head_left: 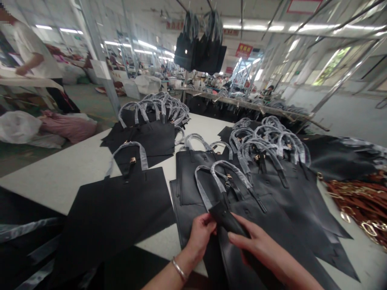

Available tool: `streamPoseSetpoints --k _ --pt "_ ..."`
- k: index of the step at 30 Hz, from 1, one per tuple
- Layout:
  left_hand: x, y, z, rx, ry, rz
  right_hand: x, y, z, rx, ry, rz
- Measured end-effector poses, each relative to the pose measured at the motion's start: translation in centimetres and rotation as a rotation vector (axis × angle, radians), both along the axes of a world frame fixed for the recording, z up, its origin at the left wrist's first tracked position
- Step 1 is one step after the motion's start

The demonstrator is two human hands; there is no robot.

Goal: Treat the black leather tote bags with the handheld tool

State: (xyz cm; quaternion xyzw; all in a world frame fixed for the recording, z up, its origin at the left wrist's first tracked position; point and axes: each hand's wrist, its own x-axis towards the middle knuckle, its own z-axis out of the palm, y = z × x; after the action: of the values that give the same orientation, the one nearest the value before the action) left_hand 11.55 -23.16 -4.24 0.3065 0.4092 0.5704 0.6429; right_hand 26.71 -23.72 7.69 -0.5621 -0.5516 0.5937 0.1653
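Note:
My left hand (pixel 201 233), with a silver bracelet on its wrist, pinches the top edge of a black leather bag (pixel 242 245) near the base of its wrapped handle (pixel 211 177). My right hand (pixel 260 245) lies on the same bag, fingers closed along a folded black flap. The bag rests on a pile of similar black bags at the near edge of a white table (pixel 60 169).
Stacks of black bags with plastic-wrapped handles (pixel 266 141) cover the table. A flat black bag (pixel 121 201) lies to the left. Brown straps with gold buckles (pixel 359 201) are at the right. Black bags hang overhead (pixel 199 44). A person (pixel 27 60) stands at far left.

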Motion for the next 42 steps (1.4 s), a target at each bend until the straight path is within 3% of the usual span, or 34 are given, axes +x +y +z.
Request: streamPoseSetpoints --k 2,7,12,16,21,23,28,34,37,42 --pt "-0.1 0.0 0.2 0.012 0.023 0.005 -0.3 0.6 0.4 0.046 -0.01 -0.02" --pt "-0.5 0.0 0.2 0.04 0.043 0.023 0.3 1.1 0.9 -0.02 0.008 0.102" --pt "-0.6 -0.2 0.6 0.025 -0.036 -0.052 0.2 1.4 1.4 0.047 -0.002 -0.024" --pt "-0.7 -0.3 1.5 -0.078 -0.123 -0.074 0.4 0.9 1.3 -0.021 0.024 0.048" --pt "-0.9 -0.7 2.8 -0.114 -0.253 -0.105 0.9 1.0 1.0 0.082 -0.034 -0.15" --pt "-1.0 -0.9 3.1 -0.106 -0.264 -0.09 1.5 0.9 1.0 0.078 -0.047 -0.161" --pt "-0.9 -1.1 2.3 -0.093 -0.158 -0.023 2.4 -0.8 0.9 0.004 -0.05 0.001" --pt "-0.6 -1.7 0.6 -0.043 0.014 0.024 0.5 -1.0 0.4 -0.002 0.028 0.078" --pt "-0.7 -2.0 0.5 -0.05 -0.002 0.012 0.2 -0.5 0.3 0.042 0.035 0.051" --pt "-1.2 -2.3 1.1 -0.052 0.066 0.011 0.3 -1.0 0.3 -0.028 0.071 0.092"
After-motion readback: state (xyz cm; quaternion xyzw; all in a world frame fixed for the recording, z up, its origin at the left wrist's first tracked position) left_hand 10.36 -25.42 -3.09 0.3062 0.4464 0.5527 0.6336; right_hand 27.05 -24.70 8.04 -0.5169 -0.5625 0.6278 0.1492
